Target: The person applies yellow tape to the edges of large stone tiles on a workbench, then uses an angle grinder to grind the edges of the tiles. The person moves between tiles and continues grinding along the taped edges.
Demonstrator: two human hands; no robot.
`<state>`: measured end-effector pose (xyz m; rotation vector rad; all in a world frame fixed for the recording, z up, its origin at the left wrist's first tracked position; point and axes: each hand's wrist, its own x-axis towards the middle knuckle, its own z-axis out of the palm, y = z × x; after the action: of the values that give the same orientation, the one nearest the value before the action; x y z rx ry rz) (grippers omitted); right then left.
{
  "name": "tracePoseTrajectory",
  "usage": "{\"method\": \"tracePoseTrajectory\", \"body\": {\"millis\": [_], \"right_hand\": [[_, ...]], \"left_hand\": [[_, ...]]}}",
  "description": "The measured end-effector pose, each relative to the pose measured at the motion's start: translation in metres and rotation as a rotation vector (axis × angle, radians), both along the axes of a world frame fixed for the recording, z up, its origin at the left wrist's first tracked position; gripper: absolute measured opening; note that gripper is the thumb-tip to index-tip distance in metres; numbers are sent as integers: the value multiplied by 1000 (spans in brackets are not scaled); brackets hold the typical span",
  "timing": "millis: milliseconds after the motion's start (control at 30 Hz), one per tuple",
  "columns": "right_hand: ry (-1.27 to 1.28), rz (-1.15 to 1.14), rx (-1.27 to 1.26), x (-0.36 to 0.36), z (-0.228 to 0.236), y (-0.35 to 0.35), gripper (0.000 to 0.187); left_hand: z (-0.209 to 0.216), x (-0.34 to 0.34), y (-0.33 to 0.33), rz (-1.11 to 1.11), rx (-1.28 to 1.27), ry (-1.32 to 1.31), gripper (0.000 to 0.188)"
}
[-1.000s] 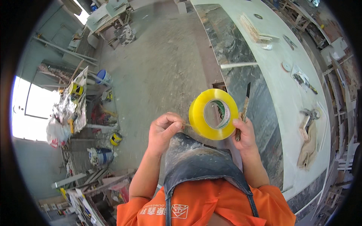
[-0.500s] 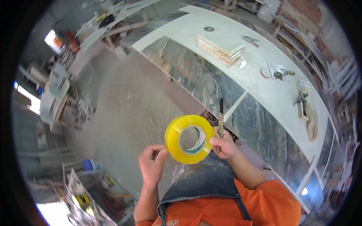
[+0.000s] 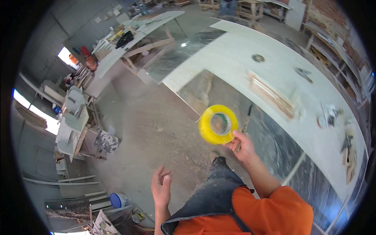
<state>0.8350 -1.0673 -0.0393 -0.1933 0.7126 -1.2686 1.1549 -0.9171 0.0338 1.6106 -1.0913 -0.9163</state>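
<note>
A wide roll of clear yellow tape (image 3: 206, 128) with a printed cardboard core is held up by its right rim in my right hand (image 3: 245, 148). The same hand also grips a slim utility knife (image 3: 244, 130), its dark blade pointing up and away. My left hand (image 3: 161, 185) is raised lower and to the left, touching nothing, with the thumb apart from loosely bent fingers. Beyond the tape lies a dark veined stone slab (image 3: 270, 139) on the long pale worktable (image 3: 231, 49).
On the worktable rest stacked pale strips (image 3: 272, 96), a small disc (image 3: 258, 58), a clamp-like tool (image 3: 304, 74) and a power tool (image 3: 347, 143). A second cluttered table (image 3: 156, 19) stands far left. A white bucket (image 3: 118, 200) sits on the floor lower left.
My right hand has carried the tape and knife up and to the right. My left hand has come away from the tape and dropped lower. The view has shifted left.
</note>
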Motion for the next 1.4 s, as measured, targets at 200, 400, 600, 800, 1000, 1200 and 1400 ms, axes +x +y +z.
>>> {"method": "tracePoseTrajectory", "body": {"millis": [200, 400, 600, 800, 1000, 1200, 1400], "right_hand": [[51, -309, 211, 24, -26, -183, 31], [163, -567, 229, -5, -83, -346, 26], [292, -695, 246, -45, -110, -437, 26], [1242, -574, 692, -69, -107, -453, 50], [2042, -237, 895, -109, -96, -428, 57], [2121, -540, 809, 20, -62, -479, 58], [2039, -835, 458, 117, -51, -605, 47]], "left_hand": [[-18, 73, -38, 430, 201, 91, 55], [-60, 129, -100, 492, 361, 196, 48], [-91, 234, -198, 382, 371, 87, 44], [-99, 380, -311, 329, 436, 3, 46], [-93, 514, -468, 16, 341, -256, 44], [-58, 580, -645, -210, 220, -401, 41], [-58, 615, -821, -310, 158, -430, 42]]}}
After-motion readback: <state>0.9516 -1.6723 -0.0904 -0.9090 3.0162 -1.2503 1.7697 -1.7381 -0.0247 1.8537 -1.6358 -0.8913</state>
